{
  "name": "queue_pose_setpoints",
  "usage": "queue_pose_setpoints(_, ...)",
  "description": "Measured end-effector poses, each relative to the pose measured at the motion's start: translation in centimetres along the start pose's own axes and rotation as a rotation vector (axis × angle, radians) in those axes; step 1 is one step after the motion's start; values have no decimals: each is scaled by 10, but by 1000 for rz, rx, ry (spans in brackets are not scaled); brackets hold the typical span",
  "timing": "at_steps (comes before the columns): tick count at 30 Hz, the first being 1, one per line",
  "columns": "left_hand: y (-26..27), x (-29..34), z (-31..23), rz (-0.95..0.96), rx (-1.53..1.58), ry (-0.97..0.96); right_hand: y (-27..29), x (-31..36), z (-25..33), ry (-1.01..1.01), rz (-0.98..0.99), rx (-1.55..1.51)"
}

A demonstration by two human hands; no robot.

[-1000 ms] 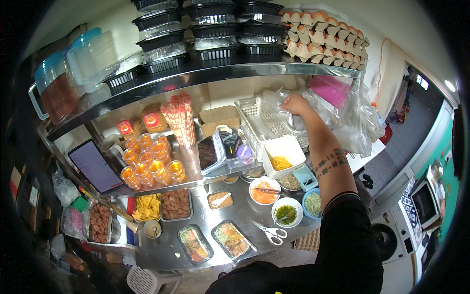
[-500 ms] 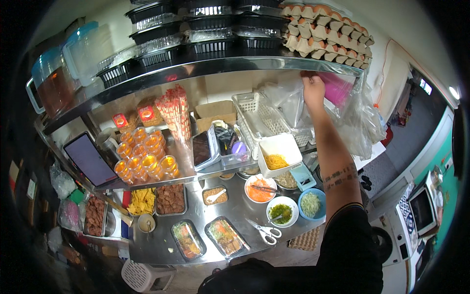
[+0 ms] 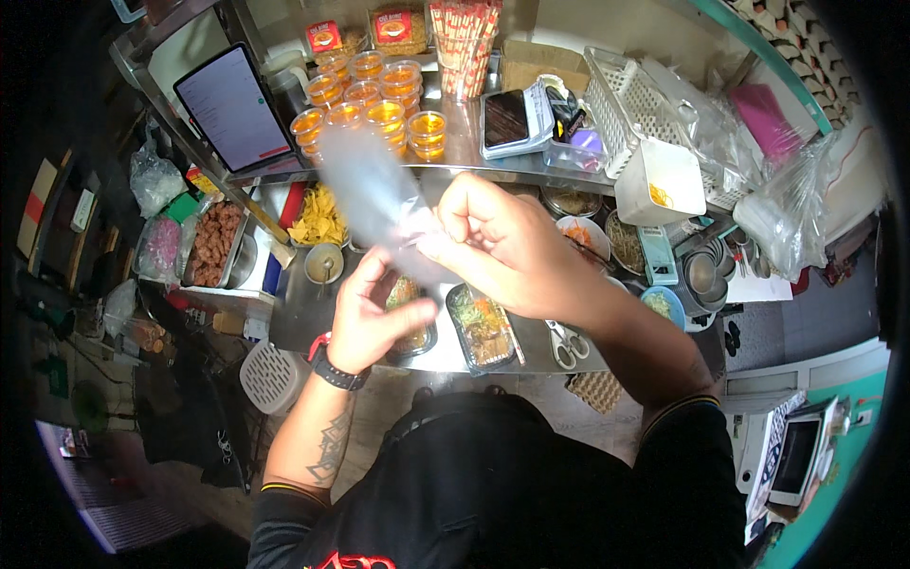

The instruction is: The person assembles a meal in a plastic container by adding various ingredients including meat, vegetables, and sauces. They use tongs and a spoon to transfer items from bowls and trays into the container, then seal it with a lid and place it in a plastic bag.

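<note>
A clear plastic bag (image 3: 365,180), blurred by motion, hangs pinched in my right hand (image 3: 512,247) above the steel counter. Just below and to its left is my left hand (image 3: 365,308), thumb and fingers apart; its fingertips come near the bag's lower end, and whether they touch it I cannot tell. Under my hands lie two black food trays: one (image 3: 482,327) shows shredded vegetables and a chopstick-like stick along its side, while the other (image 3: 413,343) is partly hidden by my left hand. White-handled scissors (image 3: 567,349) rest to the right of the trays.
On the shelf ahead stand a tablet (image 3: 235,109), stacked cups of orange sauce (image 3: 386,116), wrapped chopsticks (image 3: 464,47) and a white basket (image 3: 621,104). A blue bowl (image 3: 664,303) sits at the counter's right; a white stool (image 3: 273,377) stands below left.
My right hand has come down from the bags at the shelf's right and now holds a plastic bag over the counter. My left hand has entered the view, which has tilted downward.
</note>
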State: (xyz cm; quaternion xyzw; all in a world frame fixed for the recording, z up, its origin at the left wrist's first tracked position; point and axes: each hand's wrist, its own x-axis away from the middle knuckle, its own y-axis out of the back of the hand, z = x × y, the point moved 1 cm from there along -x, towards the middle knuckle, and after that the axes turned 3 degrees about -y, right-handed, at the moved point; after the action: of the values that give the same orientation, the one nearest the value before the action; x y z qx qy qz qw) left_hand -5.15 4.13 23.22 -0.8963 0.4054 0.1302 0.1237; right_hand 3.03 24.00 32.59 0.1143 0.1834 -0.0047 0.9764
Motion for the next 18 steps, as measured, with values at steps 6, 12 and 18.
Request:
queue_pose_setpoints(6, 29, 9, 6, -209, 194, 100, 3, 1, -51, 34, -310, 321)
queue_pose_setpoints(12, 55, 26, 18, -132, 198, 213, -16, 52, -146, -100, -81, 253)
queue_pose_setpoints(18, 76, 73, -24, 241, -734, 342, -20, 17, -72, -402, -4, 536)
